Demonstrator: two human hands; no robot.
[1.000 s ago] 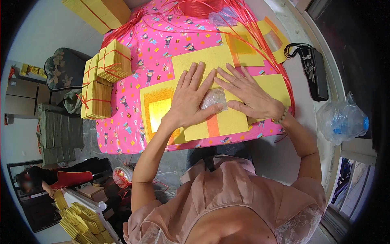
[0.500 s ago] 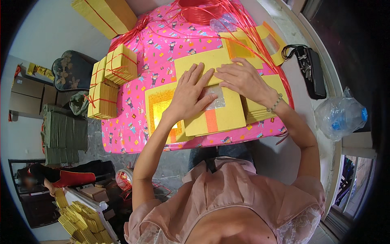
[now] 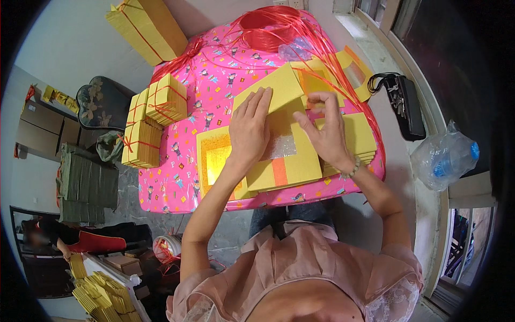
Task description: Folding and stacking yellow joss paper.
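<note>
A stack of yellow paper sheets (image 3: 292, 169) with a silver foil square and an orange stripe lies on the table with the pink patterned cloth (image 3: 177, 182). My left hand (image 3: 251, 129) lies flat on the stack, fingers apart. My right hand (image 3: 324, 131) hovers over the stack's right side, its fingertips pinching the edge of a yellow sheet (image 3: 271, 91) that lifts toward the back. A gold-foiled sheet (image 3: 212, 158) lies to the left of the stack, and more yellow sheets (image 3: 362, 137) sit under my right wrist.
Tied bundles of yellow paper (image 3: 155, 115) stand at the table's left edge, a large one (image 3: 147, 24) at the back. Red plastic string (image 3: 279, 27) spreads across the far side. A black pouch (image 3: 405, 104) and a clear bag with a bottle (image 3: 445, 158) lie right.
My right hand has lifted off the stack and now pinches a sheet's edge, raising it. My left hand stays flat on the stack. The view has shifted slightly.
</note>
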